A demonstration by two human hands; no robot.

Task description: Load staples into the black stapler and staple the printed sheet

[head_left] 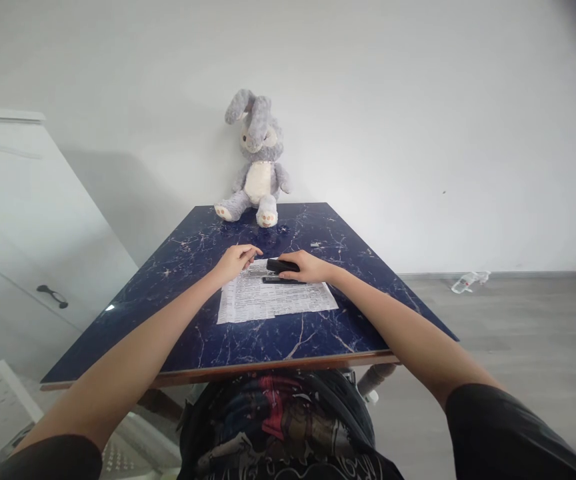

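A black stapler [282,267] is over the upper right part of a printed sheet of paper [248,300], its jaws apart and facing left. My right hand [311,267] grips the stapler from the right, with the fingers over its top arm and the thumb along the near side. My left hand [237,263] is at the sheet's upper left edge, close to the stapler's front end. Its fingers point right and are loosely bent, with nothing visible in them. The sheet's upper left corner is hidden under that hand.
The dark blue marbled table [188,340] carries a grey plush rabbit [259,177], seated at the back against the wall. A small pale item [315,245] lies beyond my right hand. To the left stands a white cabinet [23,220]; a clear plastic bottle [465,283] lies on the floor, right.
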